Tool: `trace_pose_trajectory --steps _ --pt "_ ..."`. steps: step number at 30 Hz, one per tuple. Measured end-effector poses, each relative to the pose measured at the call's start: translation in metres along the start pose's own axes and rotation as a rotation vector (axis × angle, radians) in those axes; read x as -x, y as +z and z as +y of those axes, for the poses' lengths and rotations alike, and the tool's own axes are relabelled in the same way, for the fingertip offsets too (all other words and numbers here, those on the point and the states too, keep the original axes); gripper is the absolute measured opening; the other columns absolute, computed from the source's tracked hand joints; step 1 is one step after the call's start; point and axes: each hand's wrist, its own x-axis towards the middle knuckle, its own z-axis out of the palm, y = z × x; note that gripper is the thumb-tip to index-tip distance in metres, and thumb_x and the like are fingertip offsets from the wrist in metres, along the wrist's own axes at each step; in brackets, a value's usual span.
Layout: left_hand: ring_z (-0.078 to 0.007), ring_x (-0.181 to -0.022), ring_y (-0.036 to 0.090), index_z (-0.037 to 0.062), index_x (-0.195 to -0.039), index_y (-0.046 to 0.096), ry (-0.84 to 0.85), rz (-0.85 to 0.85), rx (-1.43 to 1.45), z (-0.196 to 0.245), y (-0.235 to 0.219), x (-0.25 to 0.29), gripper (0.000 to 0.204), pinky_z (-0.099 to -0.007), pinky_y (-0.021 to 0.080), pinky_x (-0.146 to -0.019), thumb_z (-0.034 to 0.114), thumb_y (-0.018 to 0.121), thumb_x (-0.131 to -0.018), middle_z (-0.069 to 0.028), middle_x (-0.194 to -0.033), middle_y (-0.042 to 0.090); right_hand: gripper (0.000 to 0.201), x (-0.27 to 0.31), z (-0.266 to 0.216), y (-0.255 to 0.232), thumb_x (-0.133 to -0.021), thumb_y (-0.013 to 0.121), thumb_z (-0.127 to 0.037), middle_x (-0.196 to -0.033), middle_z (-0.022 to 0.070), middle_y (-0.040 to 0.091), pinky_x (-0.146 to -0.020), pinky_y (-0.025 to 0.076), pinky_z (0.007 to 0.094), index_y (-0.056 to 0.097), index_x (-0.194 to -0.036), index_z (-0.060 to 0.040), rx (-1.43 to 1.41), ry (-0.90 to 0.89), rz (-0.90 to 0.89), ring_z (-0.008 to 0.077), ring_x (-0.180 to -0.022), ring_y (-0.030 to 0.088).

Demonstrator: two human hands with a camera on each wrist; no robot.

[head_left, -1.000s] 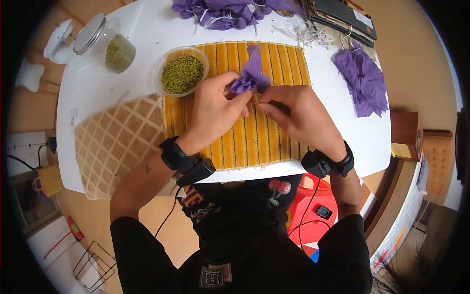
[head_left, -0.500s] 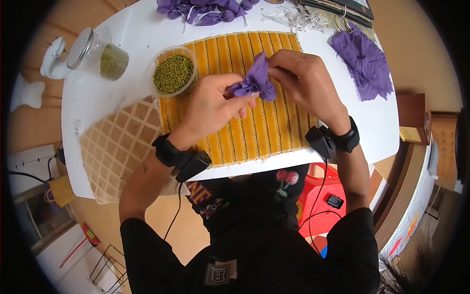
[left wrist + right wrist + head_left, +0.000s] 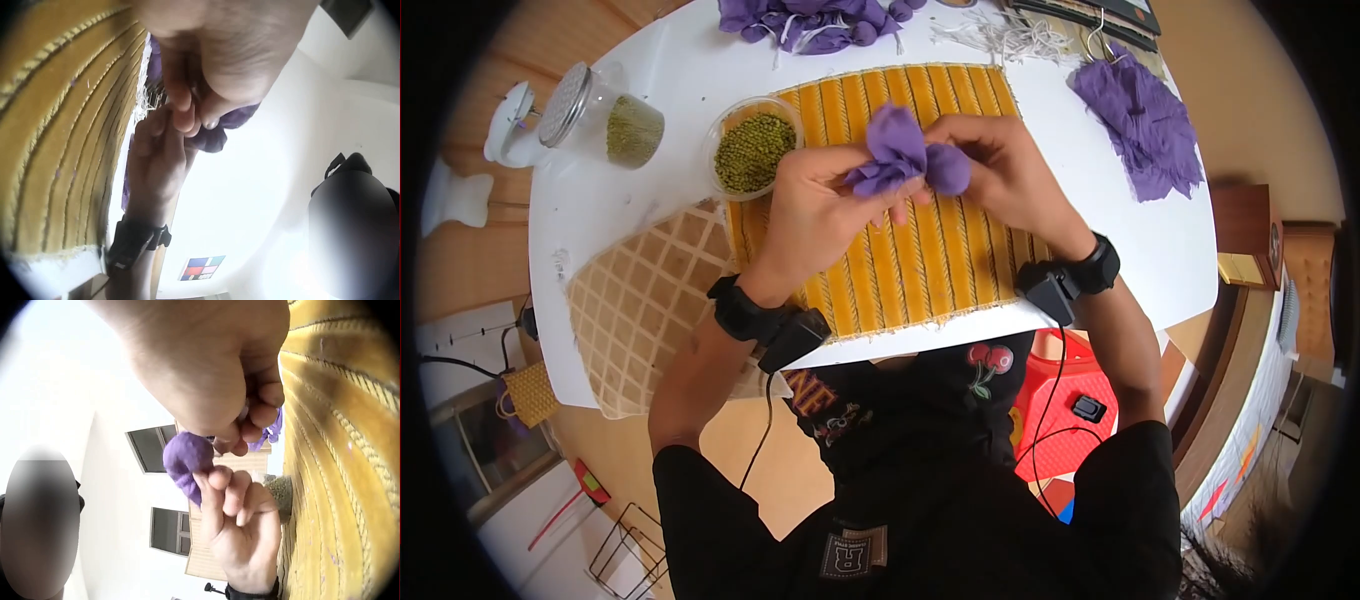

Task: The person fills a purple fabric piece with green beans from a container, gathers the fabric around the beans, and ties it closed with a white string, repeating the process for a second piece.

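Over the mat, my left hand (image 3: 825, 205) pinches a purple cloth bundle (image 3: 896, 140) at its gathered neck. Loose cloth flares up on one side, while a smooth round ball end (image 3: 187, 453) bulges out on the other. Close behind the ball, my right hand (image 3: 1015, 175) has its fingers curled together. A bit of pale thread (image 3: 244, 412) shows between those fingers in the right wrist view; most of it is hidden. Both hands (image 3: 164, 156) meet at the bundle, fingertips close together. Left of them stands a clear tub (image 3: 712, 165) of green mung beans (image 3: 754, 150).
Under the hands lies a yellow striped mat (image 3: 880, 290), beside a beige lattice-patterned cloth (image 3: 640, 310). A clear jar (image 3: 635, 130) lies on its side at the left. Tied purple bundles (image 3: 820, 25) and white threads (image 3: 1010, 38) are at the back, purple cloth pieces (image 3: 1140, 120) at the right.
The bundle has turned in my left hand, and its round end now faces right. My right hand rose and moved around the bundle, then came down slightly beside the ball.
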Motion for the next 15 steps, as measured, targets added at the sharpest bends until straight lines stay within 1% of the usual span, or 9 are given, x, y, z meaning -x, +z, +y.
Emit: trace_pose_trajectory --steps 2,3,5,6,8,9,12,14,15 --pt "-0.0111 -0.066 0.063 -0.005 -0.092 0.069 0.024 0.121 0.014 -0.004 0.0 -0.003 0.01 -0.0229 0.051 -0.064 0.003 0.067 -0.088 -0.0075 -0.082 0.07 0.012 0.002 -0.003 0.012 -0.091 0.063 -0.009 -0.064 0.0022 0.058 -0.052 0.042 0.0233 0.064 -0.091 0.0025 -0.158 0.089 0.014 0.0058 -0.058 0.053" --pt "-0.0111 -0.066 0.063 -0.005 -0.092 0.069 0.023 0.125 0.005 -0.005 0.003 -0.002 0.01 -0.0229 0.051 -0.064 0.003 0.067 -0.088 -0.0075 -0.082 0.07 0.012 0.003 -0.006 0.014 -0.091 0.063 -0.009 -0.064 0.0022 0.058 -0.052 0.042 0.0233 0.064 -0.091 0.0025 -0.166 0.083 0.013 0.0058 -0.058 0.053" --pt "-0.0111 -0.069 0.063 -0.0058 -0.093 0.069 0.073 0.214 0.05 -0.007 0.009 -0.002 0.011 -0.023 0.05 -0.066 0.004 0.068 -0.088 -0.0066 -0.085 0.068 0.012 0.003 -0.013 0.012 -0.092 0.062 -0.01 -0.062 0.0012 0.056 -0.049 0.04 0.0222 0.064 -0.089 0.0013 -0.176 0.273 -0.041 0.0054 -0.052 0.051" --pt "-0.0111 -0.069 0.063 -0.0058 -0.093 0.069 0.071 0.214 0.049 -0.012 0.009 -0.003 0.011 -0.023 0.05 -0.066 0.004 0.068 -0.088 -0.0066 -0.085 0.068 0.012 0.003 -0.015 0.011 -0.092 0.062 -0.01 -0.062 0.0012 0.056 -0.049 0.04 0.0222 0.064 -0.089 0.0013 -0.179 0.273 -0.041 0.0054 -0.052 0.051" --pt "-0.0106 -0.074 0.063 -0.0074 -0.094 0.068 0.24 0.258 -0.014 -0.02 0.009 -0.008 0.012 -0.0241 0.05 -0.067 0.003 0.068 -0.088 -0.0056 -0.087 0.066 0.018 0.002 -0.018 0.01 -0.094 0.061 -0.014 -0.059 0.0005 0.056 -0.047 0.039 0.022 0.064 -0.086 0.0012 -0.395 0.372 -0.152 0.005 -0.049 0.049" --pt "-0.0106 -0.074 0.063 -0.0074 -0.094 0.068 0.24 0.257 -0.015 -0.02 0.008 -0.007 0.012 -0.0241 0.05 -0.067 0.003 0.068 -0.088 -0.0056 -0.087 0.066 0.018 0.002 -0.017 0.01 -0.094 0.061 -0.014 -0.059 0.0005 0.056 -0.047 0.039 0.022 0.064 -0.086 0.0012 -0.396 0.372 -0.151 0.005 -0.049 0.049" --pt "-0.01 -0.075 0.062 -0.0075 -0.094 0.067 0.104 0.148 0.09 -0.021 0.007 -0.006 0.012 -0.0238 0.05 -0.068 0.003 0.067 -0.088 -0.0047 -0.089 0.063 0.019 0.002 -0.014 0.005 -0.096 0.059 -0.014 -0.064 0.0005 0.058 -0.047 0.039 0.0206 0.065 -0.087 0.002 -0.386 0.446 -0.222 0.0062 -0.05 0.05" --pt "-0.0074 -0.072 0.059 -0.0077 -0.094 0.067 0.051 0.16 0.124 -0.024 0.007 -0.008 0.013 -0.0229 0.049 -0.068 0.004 0.068 -0.088 -0.0041 -0.088 0.064 0.016 0.0 -0.015 -0.003 -0.092 0.065 -0.015 -0.068 0.0022 0.061 -0.052 0.042 0.0216 0.067 -0.091 0.0013 -0.12 0.471 -0.317 0.0074 -0.055 0.053" --pt "-0.0074 -0.072 0.059 -0.0077 -0.094 0.067 0.054 0.164 0.124 -0.025 0.008 -0.009 0.013 -0.0229 0.049 -0.068 0.004 0.068 -0.088 -0.0041 -0.088 0.064 0.016 0.0 -0.012 -0.009 -0.092 0.065 -0.015 -0.068 0.0022 0.061 -0.052 0.042 0.0216 0.067 -0.091 0.0013 -0.118 0.468 -0.321 0.0074 -0.055 0.053"
